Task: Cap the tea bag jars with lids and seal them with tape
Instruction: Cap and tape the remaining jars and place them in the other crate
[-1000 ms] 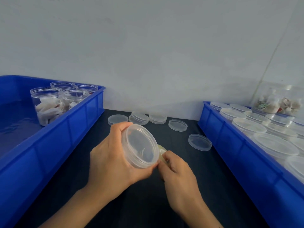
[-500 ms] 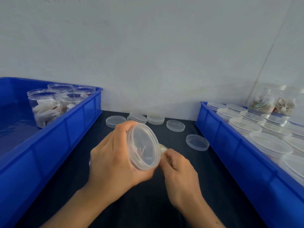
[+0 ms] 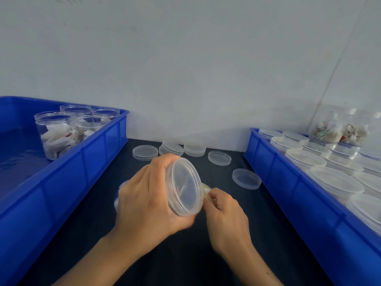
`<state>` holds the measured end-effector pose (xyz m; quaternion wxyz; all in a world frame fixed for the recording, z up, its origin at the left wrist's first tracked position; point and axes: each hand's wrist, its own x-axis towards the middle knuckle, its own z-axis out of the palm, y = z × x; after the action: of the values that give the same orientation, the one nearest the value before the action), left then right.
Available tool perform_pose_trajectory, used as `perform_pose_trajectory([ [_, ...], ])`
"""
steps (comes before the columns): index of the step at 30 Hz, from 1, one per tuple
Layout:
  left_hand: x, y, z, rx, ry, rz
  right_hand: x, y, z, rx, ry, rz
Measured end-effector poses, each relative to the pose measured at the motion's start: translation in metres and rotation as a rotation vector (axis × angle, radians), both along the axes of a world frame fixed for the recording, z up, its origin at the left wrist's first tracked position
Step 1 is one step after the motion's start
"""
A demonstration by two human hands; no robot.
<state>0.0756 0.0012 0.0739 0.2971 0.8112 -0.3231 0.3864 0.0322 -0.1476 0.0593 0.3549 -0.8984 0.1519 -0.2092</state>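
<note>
Both hands meet above the dark worktop (image 3: 206,254) — the left hand (image 3: 148,203) wraps a capped jar (image 3: 181,186) lying sideways, long axis level, lid (image 3: 186,187) facing right; the right hand (image 3: 224,215) pinches tape (image 3: 206,189) touching the lid's rim.

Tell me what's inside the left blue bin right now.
The left blue bin holds four uncapped jars in its far corner, with white tea bags in the front ones. The near wall hides part of its floor.
</note>
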Motion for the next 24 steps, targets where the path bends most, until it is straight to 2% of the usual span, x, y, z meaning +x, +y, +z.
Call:
perform_pose_trajectory([
  [10, -0.0059, -0.0079, 0.0, -0.061, 0.049, -0.003, 0.0028, -0.002, -0.0006, 0.035, 0.031, -0.042],
  [24, -0.0066, -0.0079, 0.0005, -0.019, 0.072, -0.007, 0.0067, -0.0051, -0.0005, 0.026, 0.087, -0.067],
])
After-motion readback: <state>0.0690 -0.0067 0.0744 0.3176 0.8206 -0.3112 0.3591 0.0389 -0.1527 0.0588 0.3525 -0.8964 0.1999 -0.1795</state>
